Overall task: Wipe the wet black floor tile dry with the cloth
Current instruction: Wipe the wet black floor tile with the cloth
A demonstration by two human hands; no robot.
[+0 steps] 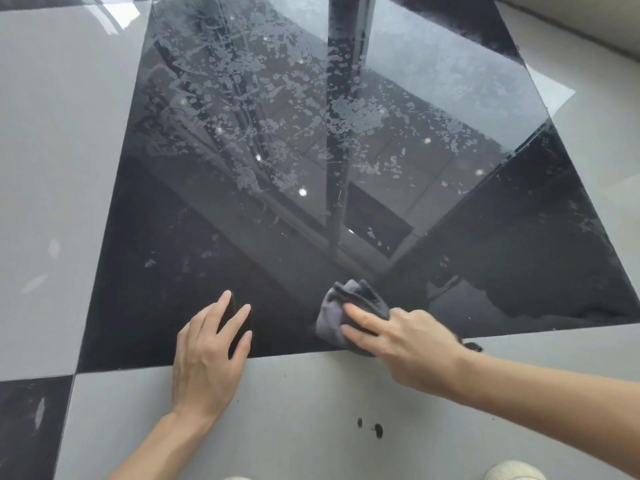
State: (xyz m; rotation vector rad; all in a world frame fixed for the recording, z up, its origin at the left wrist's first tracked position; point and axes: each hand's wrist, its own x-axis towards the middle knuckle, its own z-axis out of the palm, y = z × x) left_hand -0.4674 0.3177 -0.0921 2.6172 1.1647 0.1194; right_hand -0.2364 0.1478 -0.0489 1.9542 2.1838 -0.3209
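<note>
A large glossy black floor tile [242, 244] fills the middle of the view, with patches of water across its far half and its right side. A crumpled grey cloth [334, 313] lies on the tile's near edge. My right hand [405, 337] presses on the cloth with straight fingers laid over it. My left hand [207, 355] rests flat with spread fingers across the near edge of the black tile, to the left of the cloth, holding nothing.
Grey tiles [311, 410] surround the black one on the left, right and near side. Another black tile [31, 424] shows at the bottom left. Dark drops [377, 429] dot the near grey tile. A light shoe tip [512, 471] shows at the bottom right.
</note>
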